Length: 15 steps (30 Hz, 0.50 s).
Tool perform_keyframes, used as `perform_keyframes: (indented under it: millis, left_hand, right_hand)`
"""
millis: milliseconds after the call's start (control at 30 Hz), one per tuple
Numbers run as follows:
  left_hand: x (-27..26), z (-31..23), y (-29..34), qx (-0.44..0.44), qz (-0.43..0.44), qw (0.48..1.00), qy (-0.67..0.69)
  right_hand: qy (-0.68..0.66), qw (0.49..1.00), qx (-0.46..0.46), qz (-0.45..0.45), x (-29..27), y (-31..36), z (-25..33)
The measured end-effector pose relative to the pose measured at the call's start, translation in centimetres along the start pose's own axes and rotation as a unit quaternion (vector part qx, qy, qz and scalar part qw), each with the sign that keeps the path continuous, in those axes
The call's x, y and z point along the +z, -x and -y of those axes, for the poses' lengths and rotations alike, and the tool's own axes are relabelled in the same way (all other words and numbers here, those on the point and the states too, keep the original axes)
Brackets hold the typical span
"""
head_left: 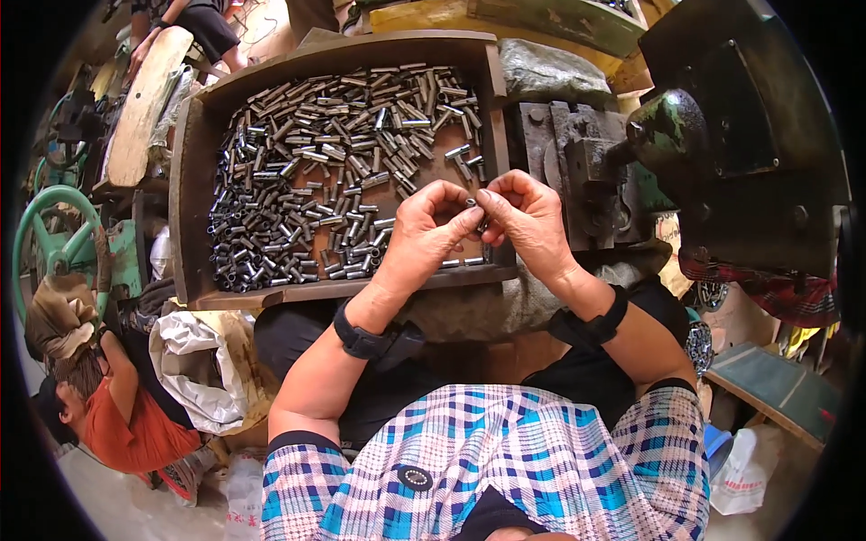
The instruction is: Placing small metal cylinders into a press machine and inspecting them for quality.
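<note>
My left hand (424,233) and my right hand (536,222) meet above the right front part of a wooden tray. Between the fingertips of both is a small dark metal piece (472,204), mostly covered by the fingers. Both hands are closed in a pinch, thumbs toward each other. Under and beyond them, the tray (179,203) holds a spread of short metal tubes (271,185), some shiny and some dark. A patch of bare tray bottom shows near my hands, with a few tubes (462,162) lying on it.
At the right stands a dark machine (758,153) with a metal block fixture (591,171) close to the tray. A green handwheel (59,257) is at the left. Beside it sits a person in an orange shirt (135,419). A white sack (194,370) stands near my left elbow.
</note>
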<state>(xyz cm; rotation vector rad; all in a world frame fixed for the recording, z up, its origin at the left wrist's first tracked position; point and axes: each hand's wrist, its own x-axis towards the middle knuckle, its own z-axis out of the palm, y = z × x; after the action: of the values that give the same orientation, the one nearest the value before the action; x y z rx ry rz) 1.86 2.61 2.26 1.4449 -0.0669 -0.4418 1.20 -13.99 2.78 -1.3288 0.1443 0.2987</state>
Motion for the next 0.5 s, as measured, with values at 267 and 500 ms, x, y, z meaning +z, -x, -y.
perform_keyframes:
  millis: [267,500]
  left_hand:
    - [0.15,0.45,-0.62,0.009,-0.028,0.997,0.071]
    - [-0.14,0.3,-0.34,0.016,-0.018,0.997,0.07]
  right_hand:
    - [-0.037,0.997,0.067,0.027,-0.99,0.23,0.57]
    - [-0.088,0.991,0.089,0.053,-0.84,0.37,0.5]
